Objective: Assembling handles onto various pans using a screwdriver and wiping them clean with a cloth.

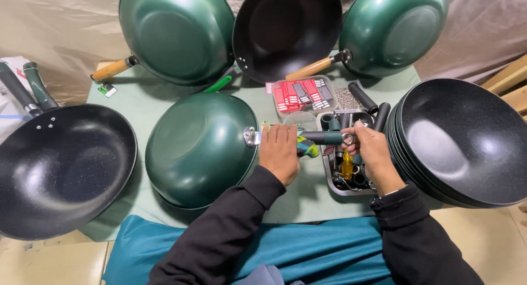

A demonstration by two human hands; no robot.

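Fingers (pixel 351 143) of the right hand (pixel 372 153) are closed around the ringed end of a dark green pan handle (pixel 324 137), held level above a steel tray (pixel 336 187) of loose handles. The left hand (pixel 279 152) lies palm-down, fingers curled over the metal bracket (pixel 251 136) of an upturned green wok (pixel 198 149) on the desk (pixel 307 200) (whether they truly grip it, I cannot tell). A clear box of red packets (pixel 303 94) sits just behind. A stack of black pans (pixel 460 142) stands to the right, another black pan (pixel 60 170) to the left.
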